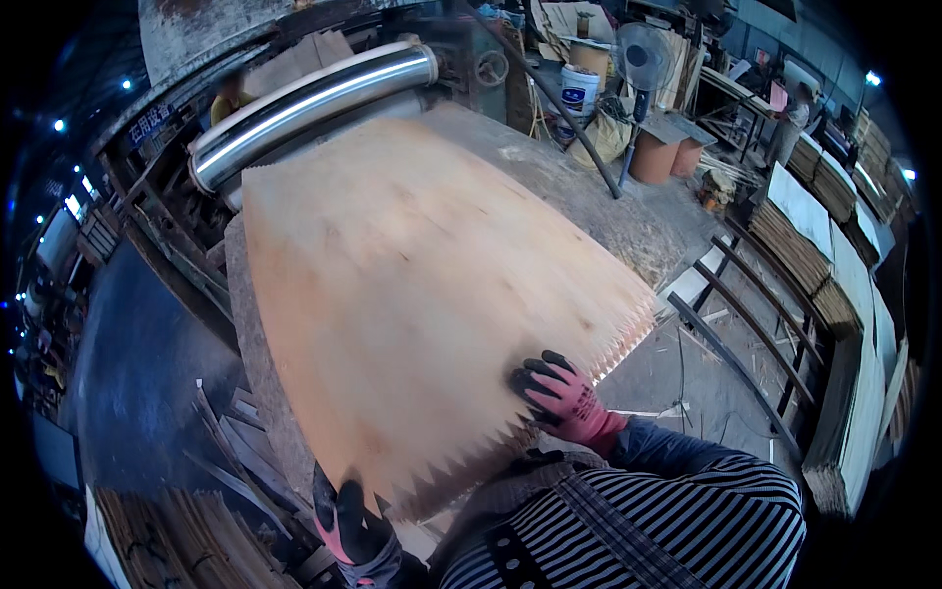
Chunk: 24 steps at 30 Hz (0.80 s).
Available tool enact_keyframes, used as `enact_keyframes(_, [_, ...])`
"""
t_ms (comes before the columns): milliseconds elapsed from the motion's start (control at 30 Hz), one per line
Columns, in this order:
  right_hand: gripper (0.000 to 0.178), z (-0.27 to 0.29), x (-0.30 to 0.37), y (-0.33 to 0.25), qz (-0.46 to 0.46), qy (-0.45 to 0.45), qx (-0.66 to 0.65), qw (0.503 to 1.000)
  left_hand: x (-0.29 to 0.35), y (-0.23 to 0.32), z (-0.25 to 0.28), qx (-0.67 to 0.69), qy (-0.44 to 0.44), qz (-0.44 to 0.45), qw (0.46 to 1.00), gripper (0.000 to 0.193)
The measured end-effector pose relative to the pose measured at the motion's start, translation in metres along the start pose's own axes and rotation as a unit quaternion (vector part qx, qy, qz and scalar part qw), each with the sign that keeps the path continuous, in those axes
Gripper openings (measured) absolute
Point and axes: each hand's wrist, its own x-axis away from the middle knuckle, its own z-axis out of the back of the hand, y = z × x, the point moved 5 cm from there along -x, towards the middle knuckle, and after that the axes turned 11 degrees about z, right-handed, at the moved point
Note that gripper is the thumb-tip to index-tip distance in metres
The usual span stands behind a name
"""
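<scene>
A large, pale tan wood veneer sheet (422, 285) with jagged ends spreads out before me. Its far end reaches a shiny metal roller (314, 113). My right hand (567, 398), in a pink glove with dark fingers, lies on top of the sheet by its near right side, fingers stretched out. At the near left corner, my left hand (355, 525) wears a similar glove. It holds the sheet's edge, with one dark digit on top and another outside the edge; the rest of its fingers are hidden.
A worn, dusty table (608, 221) supports the sheet. Metal rails (756, 324) run on the right, beside stacked veneer sheets (854, 393). More brown stacks (186, 535) stand at lower left. A fan (645, 59) and a white bucket (577, 93) stand at the back; a person (231, 96) is behind the roller.
</scene>
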Motion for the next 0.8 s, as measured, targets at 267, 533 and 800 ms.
enact_keyframes(267, [0.046, -0.045, -0.007, 0.051, -0.073, -0.104, 0.0, 0.992, -0.015, -0.068, -0.052, 0.258, -0.138, 0.387, 0.875, 0.028])
enact_keyframes(533, [0.039, -0.076, -0.035, 0.057, 0.0, -0.085, -0.011, 0.996, 0.053, -0.229, -0.109, 0.164, -0.12, 0.415, 0.887, 0.032])
enact_keyframes(800, [0.04, -0.026, -0.083, 0.077, 0.048, -0.067, -0.008, 0.997, 0.043, -0.149, -0.067, 0.105, 0.058, 0.384, 0.916, 0.054])
